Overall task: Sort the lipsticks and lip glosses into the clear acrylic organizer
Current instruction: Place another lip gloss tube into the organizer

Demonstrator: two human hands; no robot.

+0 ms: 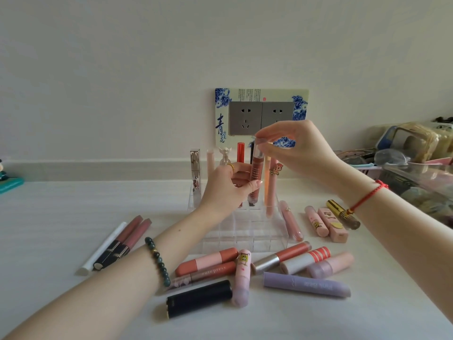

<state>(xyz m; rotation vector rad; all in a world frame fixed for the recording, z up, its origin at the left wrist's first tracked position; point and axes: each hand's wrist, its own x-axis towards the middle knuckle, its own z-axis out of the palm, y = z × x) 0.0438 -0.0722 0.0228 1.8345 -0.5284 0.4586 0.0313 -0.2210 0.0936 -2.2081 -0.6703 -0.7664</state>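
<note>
Gloss (255,170), pinched at the cap by the right hand (301,150) and gripped lower by the left hand (225,190), is held upright at the back row of the organizer (245,231), by the desk's far edge; best lowered straight.

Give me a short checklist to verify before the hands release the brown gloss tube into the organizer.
1. Right hand pinches the cap of the brown gloss tube: ok.
2. Left hand holds the tube lower down: ok.
3. Tube stands nearly upright: ok.
4. Tube bottom seated in a cell of the clear organizer: cannot tell, the acrylic blurs it.
5. Gap to the peach tube beside it: cannot tell.
6. Front cells free for more tubes: ok.
</note>
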